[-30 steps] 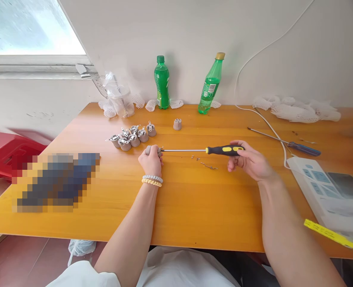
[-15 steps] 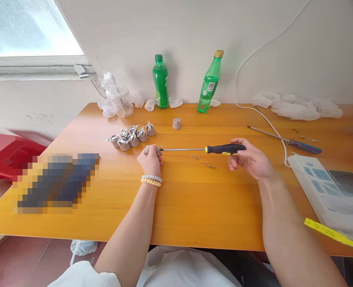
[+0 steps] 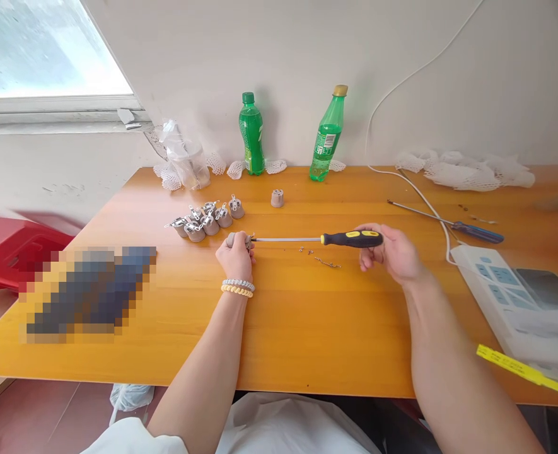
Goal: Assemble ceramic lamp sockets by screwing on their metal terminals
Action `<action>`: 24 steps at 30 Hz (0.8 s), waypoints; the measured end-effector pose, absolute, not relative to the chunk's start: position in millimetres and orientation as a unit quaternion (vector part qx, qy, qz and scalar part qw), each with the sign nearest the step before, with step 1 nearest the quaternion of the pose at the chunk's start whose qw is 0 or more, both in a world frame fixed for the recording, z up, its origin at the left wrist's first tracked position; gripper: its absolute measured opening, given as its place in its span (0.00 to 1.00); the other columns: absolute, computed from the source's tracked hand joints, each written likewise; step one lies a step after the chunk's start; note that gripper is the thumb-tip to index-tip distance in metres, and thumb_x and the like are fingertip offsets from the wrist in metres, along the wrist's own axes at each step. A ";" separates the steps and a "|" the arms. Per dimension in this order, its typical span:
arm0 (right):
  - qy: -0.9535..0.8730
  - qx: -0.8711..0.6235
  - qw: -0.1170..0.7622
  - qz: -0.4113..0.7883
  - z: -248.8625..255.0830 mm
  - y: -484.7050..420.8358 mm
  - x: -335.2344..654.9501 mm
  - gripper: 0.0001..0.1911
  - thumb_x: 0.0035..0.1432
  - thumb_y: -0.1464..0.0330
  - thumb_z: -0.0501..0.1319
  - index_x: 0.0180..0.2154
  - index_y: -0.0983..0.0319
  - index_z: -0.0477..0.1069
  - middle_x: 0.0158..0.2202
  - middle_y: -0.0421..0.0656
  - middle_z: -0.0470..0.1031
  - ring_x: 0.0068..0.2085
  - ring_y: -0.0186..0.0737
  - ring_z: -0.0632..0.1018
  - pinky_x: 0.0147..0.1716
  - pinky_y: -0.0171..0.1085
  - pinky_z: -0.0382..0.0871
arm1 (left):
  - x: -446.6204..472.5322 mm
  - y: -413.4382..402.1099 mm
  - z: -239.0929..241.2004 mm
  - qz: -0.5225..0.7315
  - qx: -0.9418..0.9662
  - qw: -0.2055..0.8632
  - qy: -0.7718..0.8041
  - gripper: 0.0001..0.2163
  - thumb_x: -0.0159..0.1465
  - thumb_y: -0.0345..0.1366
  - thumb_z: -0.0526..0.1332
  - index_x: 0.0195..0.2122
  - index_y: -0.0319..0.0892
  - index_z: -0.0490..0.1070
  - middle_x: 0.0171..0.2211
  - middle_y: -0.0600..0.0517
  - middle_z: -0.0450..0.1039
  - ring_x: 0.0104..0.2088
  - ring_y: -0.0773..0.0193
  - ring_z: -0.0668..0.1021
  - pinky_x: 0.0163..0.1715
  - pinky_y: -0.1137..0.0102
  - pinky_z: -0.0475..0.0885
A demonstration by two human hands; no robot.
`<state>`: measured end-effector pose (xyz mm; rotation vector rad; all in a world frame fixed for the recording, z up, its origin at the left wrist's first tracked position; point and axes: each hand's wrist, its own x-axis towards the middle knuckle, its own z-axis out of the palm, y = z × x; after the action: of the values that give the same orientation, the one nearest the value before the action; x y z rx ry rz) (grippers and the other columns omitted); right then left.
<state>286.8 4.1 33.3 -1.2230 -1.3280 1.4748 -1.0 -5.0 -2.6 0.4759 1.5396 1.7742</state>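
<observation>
My left hand is closed round a small grey-brown lamp socket, mostly hidden by the fingers. A long screwdriver with a black and yellow handle lies level, its tip meeting the metal end of that socket. At the handle's right end, my right hand grips it between thumb and fingers. Several like sockets with metal brackets stand grouped beyond my left hand. One socket without a bracket stands apart. Tiny screws and a thin metal piece lie below the screwdriver shaft.
Two green bottles stand by the wall. A second screwdriver lies at right near a white cable and a white power-strip package. White foam netting lies behind. A pixelated patch covers the left.
The screwdriver handle has turned, with its yellow patches now facing up. My right fingers have shifted slightly on it. The whole view has moved a little; my left hand keeps its hold.
</observation>
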 end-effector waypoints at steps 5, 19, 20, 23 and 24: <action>-0.536 -0.465 0.407 0.575 35.3 1.6 284.0 0.11 0.59 0.58 0.56 0.40 0.55 0.60 0.14 0.33 0.64 0.17 0.38 0.70 0.20 0.36 0.62 | -0.6 -5.2 -1.7 0.688 0.185 0.364 0.599 0.10 0.49 0.38 0.60 0.19 0.41 0.61 0.15 0.56 0.64 0.14 0.72 0.64 0.09 0.75 0.57; -0.517 -0.486 0.393 0.584 32.4 4.3 288.4 0.14 0.59 0.56 0.50 0.40 0.58 0.61 0.16 0.39 0.71 0.19 0.41 0.73 0.20 0.36 0.61 | -0.1 -4.9 -1.3 0.678 0.198 0.374 0.601 0.11 0.49 0.39 0.60 0.19 0.41 0.59 0.16 0.57 0.63 0.15 0.70 0.66 0.10 0.76 0.58; -0.515 -0.482 0.398 0.587 33.1 3.3 287.5 0.12 0.59 0.58 0.52 0.41 0.57 0.60 0.16 0.37 0.71 0.19 0.41 0.73 0.21 0.36 0.62 | -0.2 -4.9 -1.7 0.676 0.198 0.374 0.603 0.10 0.49 0.39 0.60 0.19 0.41 0.60 0.16 0.57 0.63 0.15 0.70 0.66 0.10 0.75 0.58; -0.524 -0.483 0.401 0.576 33.6 0.8 285.9 0.11 0.59 0.59 0.55 0.40 0.57 0.58 0.15 0.34 0.68 0.17 0.38 0.71 0.21 0.37 0.65 | -0.1 -5.2 -2.0 0.677 0.195 0.367 0.607 0.10 0.49 0.40 0.60 0.19 0.41 0.61 0.15 0.57 0.62 0.15 0.70 0.66 0.10 0.75 0.58; -0.531 -0.489 0.399 0.566 32.9 0.6 286.1 0.12 0.59 0.57 0.55 0.40 0.57 0.58 0.14 0.33 0.66 0.16 0.38 0.70 0.21 0.37 0.65 | 0.1 -5.4 -1.7 0.678 0.196 0.364 0.607 0.10 0.49 0.39 0.61 0.19 0.41 0.60 0.15 0.57 0.62 0.15 0.70 0.66 0.10 0.75 0.58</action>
<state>286.1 0.6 32.9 -1.2368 -1.3431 1.4339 0.1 -5.4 -1.7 0.5044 1.5624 1.7447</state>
